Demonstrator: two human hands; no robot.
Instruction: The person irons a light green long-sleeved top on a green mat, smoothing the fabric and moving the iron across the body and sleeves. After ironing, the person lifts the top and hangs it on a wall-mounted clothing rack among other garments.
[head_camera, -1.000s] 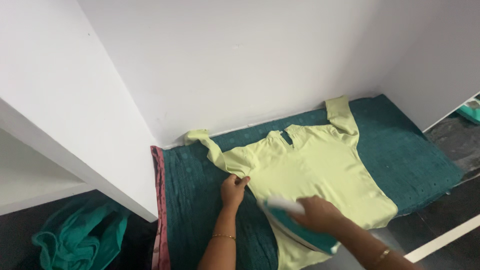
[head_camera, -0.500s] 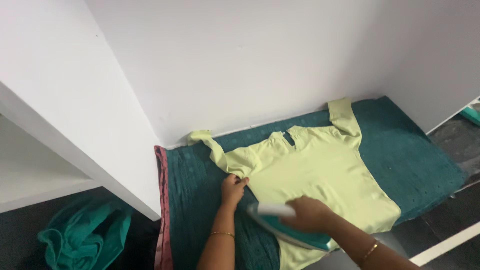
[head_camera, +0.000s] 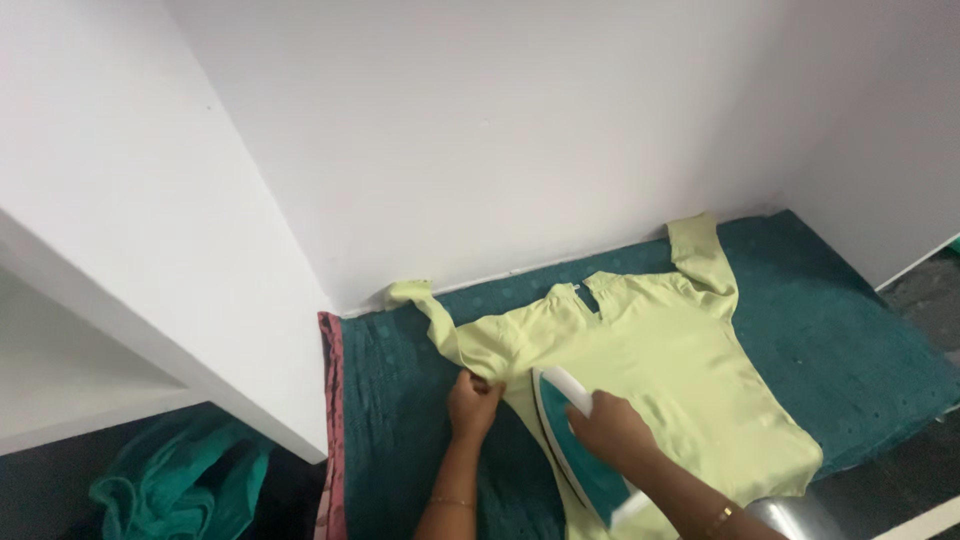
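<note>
Right hand (head_camera: 618, 432) gripping handle of teal-and-white clothes iron (head_camera: 578, 452), pressing it on pale yellow-green satin top (head_camera: 660, 380) lying flat on dark teal textured cloth (head_camera: 860, 330). Left hand (head_camera: 473, 401) pinching fabric near armpit, holding it taut. Mid-ironing, looks like; next stroke probably needing that sleeve side kept smooth. White wall (head_camera: 520, 140) behind.

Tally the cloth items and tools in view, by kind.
Pale yellow-green short-sleeved garment: 1
Dark teal textured cloth with pink edge, spread flat: 1
Crumpled teal fabric bundle: 1
Teal and white iron: 1
Total: 4
</note>
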